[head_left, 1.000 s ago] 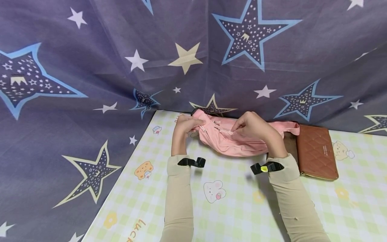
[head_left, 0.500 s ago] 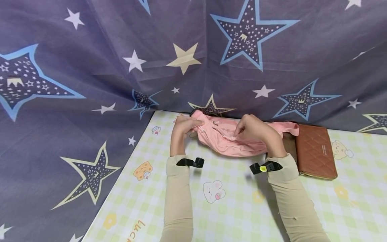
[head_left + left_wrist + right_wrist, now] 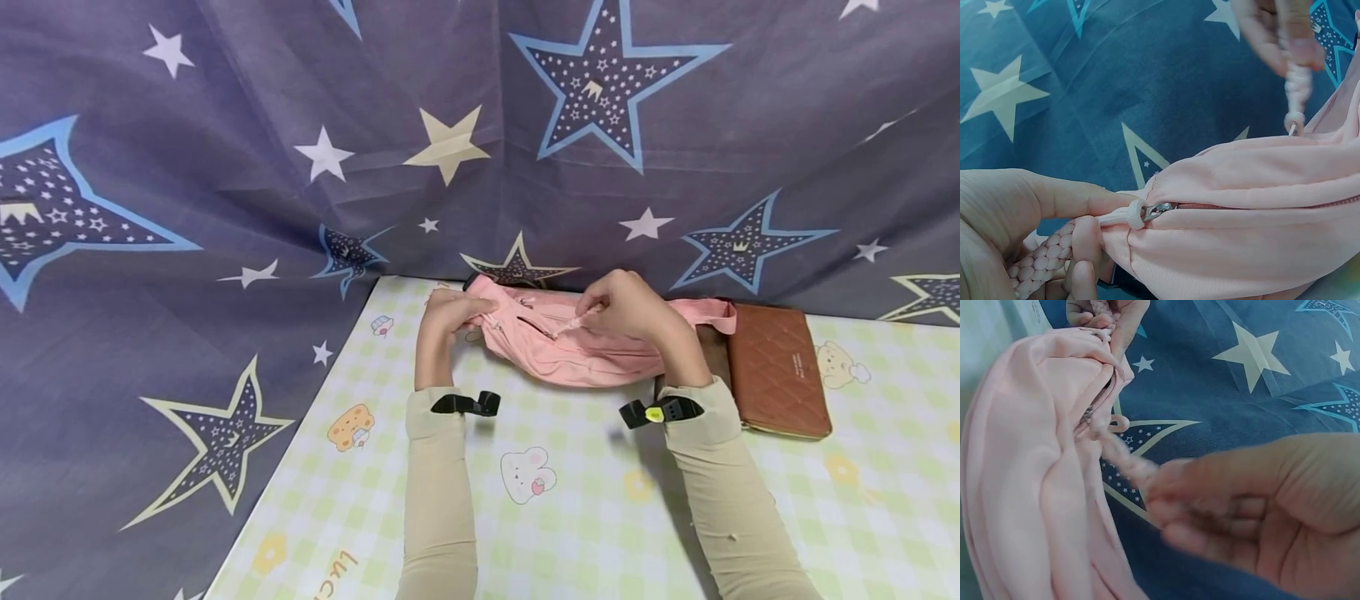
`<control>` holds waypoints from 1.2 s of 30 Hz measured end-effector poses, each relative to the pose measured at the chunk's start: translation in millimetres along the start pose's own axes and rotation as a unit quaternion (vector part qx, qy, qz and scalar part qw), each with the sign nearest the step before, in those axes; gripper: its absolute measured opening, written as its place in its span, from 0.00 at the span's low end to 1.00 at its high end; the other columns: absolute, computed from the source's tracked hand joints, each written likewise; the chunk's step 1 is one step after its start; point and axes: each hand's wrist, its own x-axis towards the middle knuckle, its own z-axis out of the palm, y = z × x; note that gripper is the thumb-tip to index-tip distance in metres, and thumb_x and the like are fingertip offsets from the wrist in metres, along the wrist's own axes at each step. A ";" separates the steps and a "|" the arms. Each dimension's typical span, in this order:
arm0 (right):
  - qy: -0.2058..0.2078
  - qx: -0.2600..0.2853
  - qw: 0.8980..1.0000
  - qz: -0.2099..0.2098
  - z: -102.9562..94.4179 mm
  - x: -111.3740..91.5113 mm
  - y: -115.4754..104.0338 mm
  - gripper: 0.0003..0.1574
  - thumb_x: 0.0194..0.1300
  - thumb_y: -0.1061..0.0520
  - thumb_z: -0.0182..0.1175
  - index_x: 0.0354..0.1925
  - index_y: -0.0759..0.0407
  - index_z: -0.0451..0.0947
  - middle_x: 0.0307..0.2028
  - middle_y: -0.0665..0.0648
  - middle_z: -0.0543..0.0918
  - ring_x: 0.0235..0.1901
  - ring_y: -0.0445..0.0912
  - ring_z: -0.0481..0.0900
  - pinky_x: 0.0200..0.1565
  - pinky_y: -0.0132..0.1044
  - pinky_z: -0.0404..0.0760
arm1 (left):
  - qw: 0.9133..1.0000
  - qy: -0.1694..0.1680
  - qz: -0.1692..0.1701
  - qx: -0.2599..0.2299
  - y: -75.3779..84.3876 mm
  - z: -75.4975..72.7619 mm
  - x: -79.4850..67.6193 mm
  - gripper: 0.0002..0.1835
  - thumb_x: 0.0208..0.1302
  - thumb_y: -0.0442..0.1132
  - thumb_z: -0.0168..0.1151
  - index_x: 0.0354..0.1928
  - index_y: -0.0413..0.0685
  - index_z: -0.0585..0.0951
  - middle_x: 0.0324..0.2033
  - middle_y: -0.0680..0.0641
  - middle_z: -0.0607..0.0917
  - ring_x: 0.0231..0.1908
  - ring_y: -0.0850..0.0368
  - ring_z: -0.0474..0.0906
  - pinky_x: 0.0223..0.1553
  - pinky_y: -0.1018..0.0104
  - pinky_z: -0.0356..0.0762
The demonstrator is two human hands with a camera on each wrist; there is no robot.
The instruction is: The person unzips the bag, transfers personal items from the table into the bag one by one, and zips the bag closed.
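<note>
A pink waist bag [image 3: 592, 358] lies at the back of the table. At its left end my left hand [image 3: 450, 317] grips a thick braided zipper pull [image 3: 1047, 256], whose metal slider [image 3: 1160, 210] sits at the end of one zipper, with the thumb near the bag's corner. My right hand [image 3: 626, 308] pinches a second braided zipper pull [image 3: 1125, 459] between thumb and fingers, above the bag's middle. This pull stretches from a slider [image 3: 1088, 415] on another zipper, where a narrow dark gap shows towards the left hand. The bag's inside is hidden.
To the right of the bag lies a brown quilted wallet [image 3: 780, 371], with a darker brown item [image 3: 716, 354] partly hidden beside it. A star-printed curtain [image 3: 405, 200] hangs close behind. The checked tablecloth [image 3: 570, 533] spreads in front.
The right hand has moved slightly up, drawing its zipper pull away from the bag. A dark gap along that zipper shows more than one second ago. The left hand keeps its grip.
</note>
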 end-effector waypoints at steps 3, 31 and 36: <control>0.008 0.031 0.999 -0.022 1.6 2.5 0.3 0.04 0.52 0.64 0.68 0.30 0.57 0.85 0.19 0.50 0.77 0.19 0.40 0.66 0.25 0.30 0.68 | 1.000 0.001 -0.001 0.003 -0.6 -0.8 0.0 0.06 0.45 0.33 0.73 0.21 0.44 0.82 0.09 0.53 0.77 0.11 0.65 0.73 0.16 0.75 0.73; -0.103 -0.002 0.994 0.046 -3.1 -6.2 7.0 0.08 0.44 0.68 0.65 0.23 0.58 0.87 0.25 0.52 0.86 0.20 0.42 0.62 0.22 0.30 0.65 | 1.000 0.005 -0.018 0.005 -1.7 -0.7 1.3 0.07 0.44 0.34 0.74 0.26 0.43 0.84 0.10 0.53 0.78 0.12 0.65 0.74 0.22 0.71 0.75; -0.108 0.011 0.993 0.045 -14.3 -12.7 11.0 0.08 0.44 0.69 0.64 0.25 0.60 0.87 0.24 0.54 0.86 0.17 0.40 0.60 0.20 0.29 0.63 | 1.000 0.003 -0.016 0.003 -3.0 -2.4 2.6 0.07 0.44 0.34 0.74 0.24 0.43 0.83 0.09 0.53 0.78 0.12 0.65 0.74 0.22 0.71 0.74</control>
